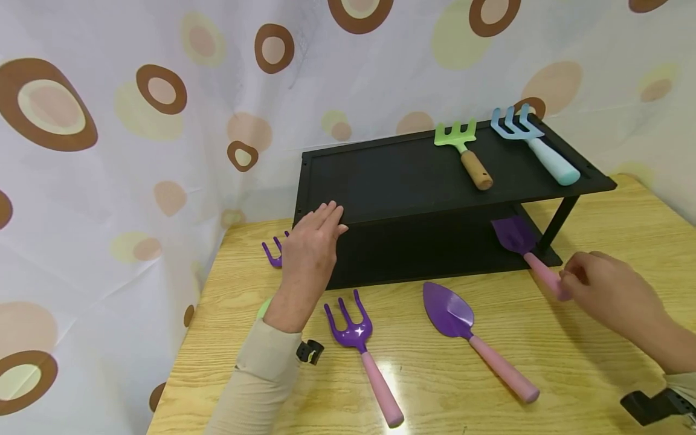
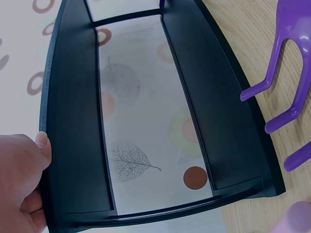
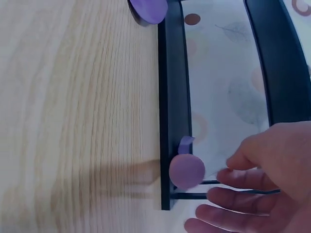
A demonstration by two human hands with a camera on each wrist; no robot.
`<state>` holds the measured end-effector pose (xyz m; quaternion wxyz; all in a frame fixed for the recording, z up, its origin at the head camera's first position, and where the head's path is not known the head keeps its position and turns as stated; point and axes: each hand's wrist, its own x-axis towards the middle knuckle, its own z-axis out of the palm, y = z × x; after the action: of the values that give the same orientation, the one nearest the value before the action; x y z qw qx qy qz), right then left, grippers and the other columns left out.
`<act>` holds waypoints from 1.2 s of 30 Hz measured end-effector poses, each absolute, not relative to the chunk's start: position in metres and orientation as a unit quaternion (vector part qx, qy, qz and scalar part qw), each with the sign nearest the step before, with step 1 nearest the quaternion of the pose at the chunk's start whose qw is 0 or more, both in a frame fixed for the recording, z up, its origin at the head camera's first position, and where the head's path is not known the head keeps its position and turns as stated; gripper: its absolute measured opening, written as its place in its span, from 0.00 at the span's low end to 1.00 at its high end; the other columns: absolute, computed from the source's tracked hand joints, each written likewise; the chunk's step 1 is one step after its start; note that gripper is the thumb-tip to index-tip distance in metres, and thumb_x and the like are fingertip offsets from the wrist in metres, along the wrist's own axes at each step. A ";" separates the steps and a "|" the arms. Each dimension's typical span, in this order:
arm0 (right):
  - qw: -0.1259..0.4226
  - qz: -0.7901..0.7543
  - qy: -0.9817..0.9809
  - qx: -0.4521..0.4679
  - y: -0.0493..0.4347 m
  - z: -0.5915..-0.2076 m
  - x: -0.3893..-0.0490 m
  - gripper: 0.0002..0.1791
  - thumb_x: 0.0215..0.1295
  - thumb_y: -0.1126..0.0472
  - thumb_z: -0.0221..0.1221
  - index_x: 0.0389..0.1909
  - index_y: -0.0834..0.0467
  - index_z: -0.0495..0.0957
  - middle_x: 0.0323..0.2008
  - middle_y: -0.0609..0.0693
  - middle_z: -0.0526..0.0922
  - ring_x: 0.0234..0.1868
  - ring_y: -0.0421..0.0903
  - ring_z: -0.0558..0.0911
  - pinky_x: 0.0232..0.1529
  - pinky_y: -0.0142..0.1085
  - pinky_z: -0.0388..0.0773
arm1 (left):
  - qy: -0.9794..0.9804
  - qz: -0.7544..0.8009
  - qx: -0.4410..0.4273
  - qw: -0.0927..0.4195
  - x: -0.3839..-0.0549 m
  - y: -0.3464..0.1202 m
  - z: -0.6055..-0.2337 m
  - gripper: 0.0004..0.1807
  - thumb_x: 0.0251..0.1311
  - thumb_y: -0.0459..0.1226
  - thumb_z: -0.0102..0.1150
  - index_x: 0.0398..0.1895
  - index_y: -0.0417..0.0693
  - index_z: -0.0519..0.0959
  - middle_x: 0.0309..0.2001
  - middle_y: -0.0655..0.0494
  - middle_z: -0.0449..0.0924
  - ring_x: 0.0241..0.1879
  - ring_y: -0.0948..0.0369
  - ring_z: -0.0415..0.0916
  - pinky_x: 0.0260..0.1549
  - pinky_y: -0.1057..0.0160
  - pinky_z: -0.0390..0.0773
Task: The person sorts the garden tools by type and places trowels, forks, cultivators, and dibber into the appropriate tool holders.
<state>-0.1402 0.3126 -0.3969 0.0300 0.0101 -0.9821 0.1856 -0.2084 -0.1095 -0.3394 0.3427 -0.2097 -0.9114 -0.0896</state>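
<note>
My left hand (image 1: 311,248) rests with straight fingers on the front left corner of a black two-tier shelf (image 1: 375,181); its thumb touches the upper board's edge in the left wrist view. My right hand (image 1: 617,296) is beside the pink handle end of a purple trowel (image 1: 513,234). In the right wrist view, a gap shows between its loosely bent fingers and that handle (image 3: 187,171). The trowel's blade lies on the lower tier, the handle sticking out in front. Another purple trowel (image 1: 447,309) and a purple hand fork (image 1: 353,333) lie on the table before the shelf.
A green hand rake (image 1: 455,136) with a wooden handle and a blue hand rake (image 1: 551,162) lie on the upper tier. Left of the shelf, purple tines (image 1: 274,257) show partly behind my left hand. A patterned curtain (image 1: 163,151) hangs behind the wooden table (image 1: 228,362).
</note>
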 end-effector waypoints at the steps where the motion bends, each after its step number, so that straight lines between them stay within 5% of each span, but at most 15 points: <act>1: 0.026 0.181 -0.983 0.018 0.313 -0.397 -0.137 0.11 0.68 0.62 0.54 0.32 0.65 0.78 0.23 0.53 0.78 0.21 0.44 0.69 0.19 0.33 0.61 | -0.912 -0.089 -0.209 0.343 -0.208 -0.110 -0.339 0.19 0.72 0.43 0.52 0.60 0.47 0.80 0.60 0.51 0.81 0.61 0.57 0.78 0.63 0.58 0.75; 6: -0.010 0.161 -0.985 0.062 0.315 -0.405 -0.127 0.10 0.69 0.61 0.57 0.31 0.62 0.81 0.19 0.44 0.72 0.21 0.41 0.65 0.20 0.31 0.59 | -0.913 -0.087 -0.206 0.342 -0.208 -0.111 -0.340 0.19 0.72 0.43 0.53 0.60 0.47 0.80 0.59 0.52 0.81 0.61 0.57 0.78 0.63 0.58 0.75; 11: -0.010 0.151 -0.985 0.082 0.313 -0.412 -0.125 0.10 0.68 0.61 0.57 0.35 0.64 0.83 0.22 0.43 0.77 0.22 0.41 0.68 0.22 0.30 0.63 | -0.912 -0.089 -0.205 0.342 -0.208 -0.111 -0.341 0.19 0.71 0.43 0.53 0.60 0.46 0.80 0.59 0.52 0.81 0.61 0.57 0.78 0.63 0.58 0.75; 36: 0.056 0.148 -0.982 0.105 0.306 -0.412 -0.148 0.11 0.63 0.66 0.58 0.40 0.69 0.83 0.32 0.58 0.86 0.26 0.43 0.77 0.23 0.35 0.73 | -0.912 -0.090 -0.211 0.341 -0.208 -0.110 -0.339 0.19 0.71 0.43 0.54 0.60 0.47 0.80 0.60 0.52 0.80 0.62 0.57 0.78 0.64 0.59 0.74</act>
<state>-0.1479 0.3056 -0.4121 0.0559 0.1046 -0.9818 0.1480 -0.2081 -0.1099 -0.3389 0.3410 -0.2112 -0.9116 -0.0900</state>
